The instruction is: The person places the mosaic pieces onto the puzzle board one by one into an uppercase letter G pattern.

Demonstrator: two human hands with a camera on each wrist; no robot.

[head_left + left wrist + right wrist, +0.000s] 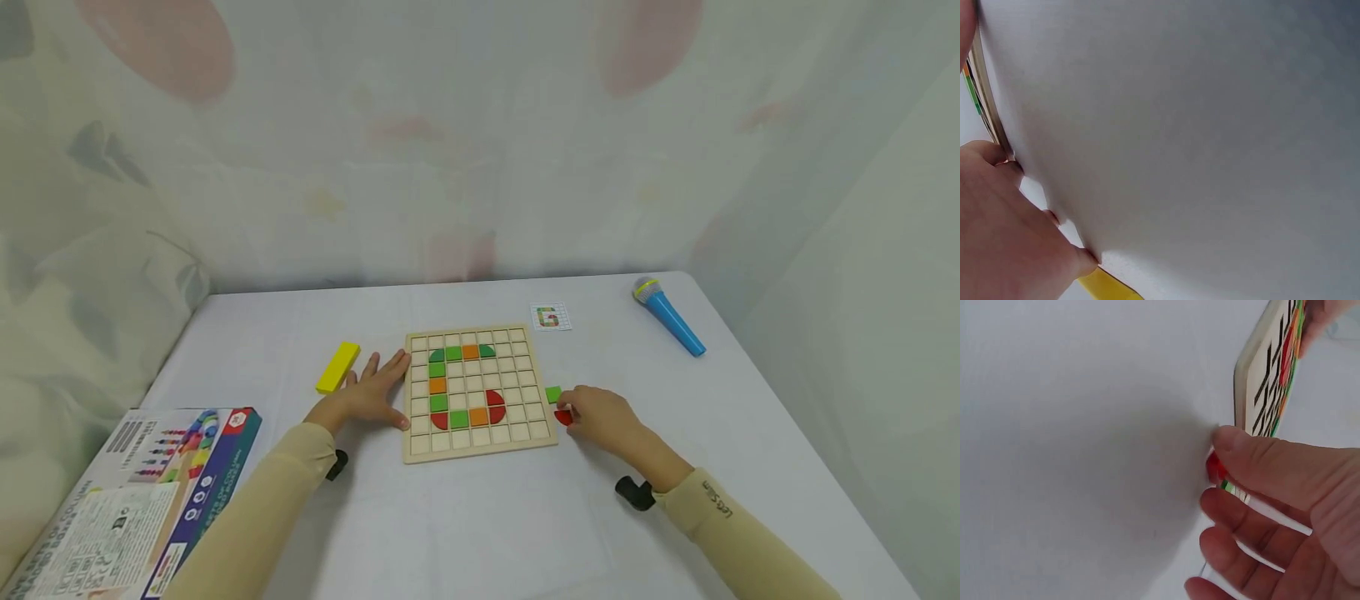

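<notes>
Red piece [563, 417] sits on the white table [480, 517] just off the right edge of the wooden board [480, 454], pinched between the thumb and forefinger of the right hand [600, 419]; only a small rounded bit of glossy red shows past the fingers, so its full shape, its long axis and which way it points cannot be told; from the right wrist it is a red sliver [1215, 467] at the thumb tip, close against the board's edge [1244, 381]; a small green square [552, 394] lies just beside the hand, near the board's rim.

Board is a pale wooden grid of square cells, lying flat and roughly square to the person; in it green, orange and red tiles, some square and some rounded, form a curved letter-like figure; the left hand [369, 392] lies flat with fingers spread and straight, fingertips touching the board's left edge, holding nothing.

A yellow block [338, 367] lies just left of that hand, its long axis running away from the person and slightly rightward; a small card [551, 317] beyond the board shows a coloured G; a blue toy microphone [668, 317] lies well to the right, its grey head pointing away and to the left; a printed box [142, 500] rests at the near left corner, its lettering too small to read; the right sleeve [720, 504] carries small writing along the cuff that I cannot make out.
</notes>
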